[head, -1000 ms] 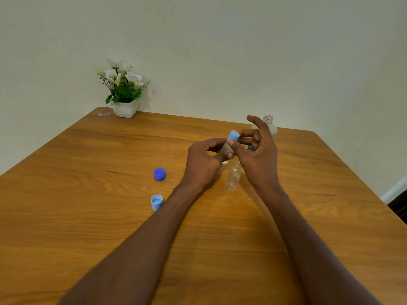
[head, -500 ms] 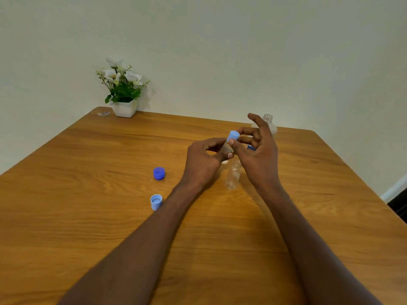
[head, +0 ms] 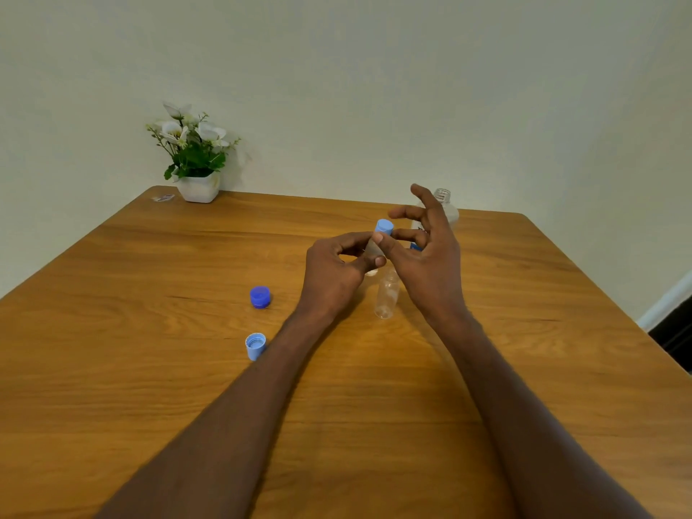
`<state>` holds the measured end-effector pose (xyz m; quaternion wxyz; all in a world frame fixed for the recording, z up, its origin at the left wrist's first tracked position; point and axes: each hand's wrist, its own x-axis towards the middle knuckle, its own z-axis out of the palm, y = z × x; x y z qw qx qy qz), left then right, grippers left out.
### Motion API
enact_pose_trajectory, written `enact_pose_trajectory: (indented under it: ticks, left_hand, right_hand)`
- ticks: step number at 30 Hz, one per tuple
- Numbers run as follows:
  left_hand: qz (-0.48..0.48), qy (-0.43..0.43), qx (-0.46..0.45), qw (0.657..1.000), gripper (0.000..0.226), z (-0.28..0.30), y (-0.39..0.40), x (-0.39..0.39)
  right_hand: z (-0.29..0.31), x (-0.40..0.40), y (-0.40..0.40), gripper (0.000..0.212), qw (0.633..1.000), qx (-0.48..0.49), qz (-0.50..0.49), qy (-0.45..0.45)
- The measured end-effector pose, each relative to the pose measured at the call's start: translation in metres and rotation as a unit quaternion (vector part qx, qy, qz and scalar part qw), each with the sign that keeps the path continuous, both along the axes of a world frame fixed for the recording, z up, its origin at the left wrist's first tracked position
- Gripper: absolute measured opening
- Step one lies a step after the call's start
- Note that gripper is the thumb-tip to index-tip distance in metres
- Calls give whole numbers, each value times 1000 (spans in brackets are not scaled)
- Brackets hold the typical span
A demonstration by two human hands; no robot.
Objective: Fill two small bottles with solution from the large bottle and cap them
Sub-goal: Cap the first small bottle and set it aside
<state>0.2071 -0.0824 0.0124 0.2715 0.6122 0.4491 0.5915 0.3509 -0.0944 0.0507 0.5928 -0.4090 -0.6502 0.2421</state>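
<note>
Capping the first small bottle

I see my left hand pinching a small bottle steady above the table so my right hand, thumb and finger on its cap, can twist. Count: two small bottles, the second open; one uncapped large bottle behind; two loose caps at left.

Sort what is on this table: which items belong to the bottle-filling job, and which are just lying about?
Job:
- small bottle in left hand, light blue cap under right hand
- second small bottle, uncapped
- large bottle, open
- dark blue cap
- loose light blue cap

Lying about:
- flower pot
- small scrap
</note>
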Motion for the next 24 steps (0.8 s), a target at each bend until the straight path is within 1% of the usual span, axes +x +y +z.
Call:
enact_pose_trajectory:
  ticks: [3,5,10,14,16,19,21,24]
  left_hand:
    - [2,-9,-4,1000,32,0,0,-1]
    - [5,1,-4,1000,33,-1,0,0]
    - [2,4,-6,1000,29,-1,0,1]
    - [10,4,-14,1000,35,-1,1,0]
    - [7,6,-14,1000,33,-1,0,1]
    - [5,5,-10,1000,28,0,-1,1]
    - [4,1,-11,1000,30,-1,1,0]
    - [4,1,-13,1000,32,-1,1,0]
  right_hand:
    - [-2,-1,1,73,1000,2,-5,-15]
    - [-3,-1,2,70,1000,6,-20,-20]
    - [-3,-1,1,75,1000,4,-4,-8]
    - [-5,-1,3,69,999,11,-17,-29]
    - [-6,-1,3,68,999,12,-26,-30]
    - [-4,-1,1,73,1000,5,-5,-11]
    - [-4,-1,1,73,1000,7,4,-14]
    - [-6,-2,2,68,1000,11,-13,-21]
